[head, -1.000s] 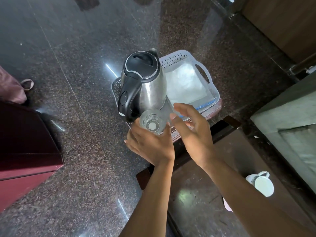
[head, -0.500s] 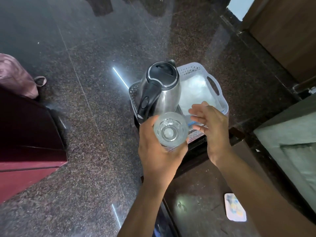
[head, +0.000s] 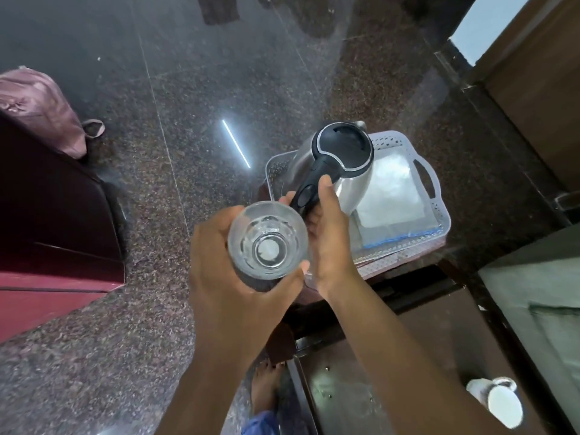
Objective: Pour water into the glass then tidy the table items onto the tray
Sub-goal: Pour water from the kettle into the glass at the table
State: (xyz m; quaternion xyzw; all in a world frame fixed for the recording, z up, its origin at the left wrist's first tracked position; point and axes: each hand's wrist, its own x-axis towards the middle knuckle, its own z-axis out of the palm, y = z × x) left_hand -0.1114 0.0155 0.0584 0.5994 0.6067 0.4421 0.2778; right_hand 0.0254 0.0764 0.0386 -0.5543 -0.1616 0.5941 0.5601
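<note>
My left hand (head: 226, 287) grips a clear empty glass (head: 267, 240), held upright and raised toward the camera. My right hand (head: 329, 237) is wrapped around the black handle of a steel electric kettle (head: 342, 158), which stands in the left part of a pale perforated plastic tray (head: 439, 211). A folded white cloth (head: 392, 196) lies in the tray to the kettle's right. The glass sits just left of and in front of the kettle handle.
The tray rests on a small dark table (head: 408, 277) over a speckled granite floor. A white mug (head: 499, 400) lies on the table at lower right. A maroon cabinet (head: 47, 230) and a pink bag (head: 40, 111) are at left, a grey cushion (head: 539, 293) at right.
My left hand has lifted the glass up from beside the kettle toward the camera. My right hand moved from hovering near the tray onto the kettle handle and closed around it.
</note>
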